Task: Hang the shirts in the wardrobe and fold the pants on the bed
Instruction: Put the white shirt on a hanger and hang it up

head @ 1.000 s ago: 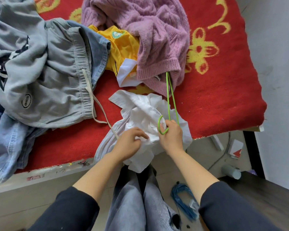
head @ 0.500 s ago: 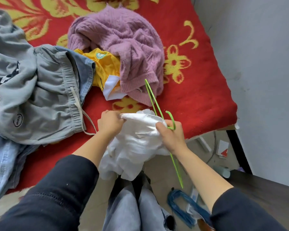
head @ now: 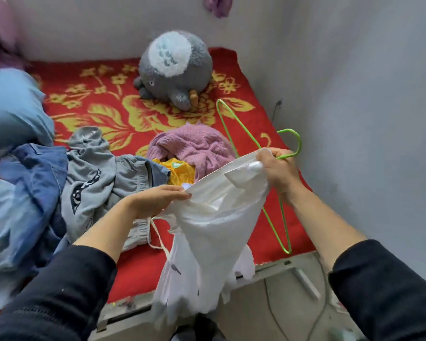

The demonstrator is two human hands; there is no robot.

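White shirt point(head: 214, 217): held up over the near edge of the bed point(head: 138, 274), hem hanging. Left hand point(head: 155, 200): fingers pinching the opening's edge. Right hand point(head: 278, 168): fingers curled round shirt and green hanger point(head: 290, 130) together. Advice: stretch the opening taut, then feed one hanger shoulder inside.

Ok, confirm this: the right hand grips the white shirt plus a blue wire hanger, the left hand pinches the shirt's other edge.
Wrong colour: the head view shows a green wire hanger, not blue. The right hand does grip it with the white shirt, and the left hand pinches the other edge.
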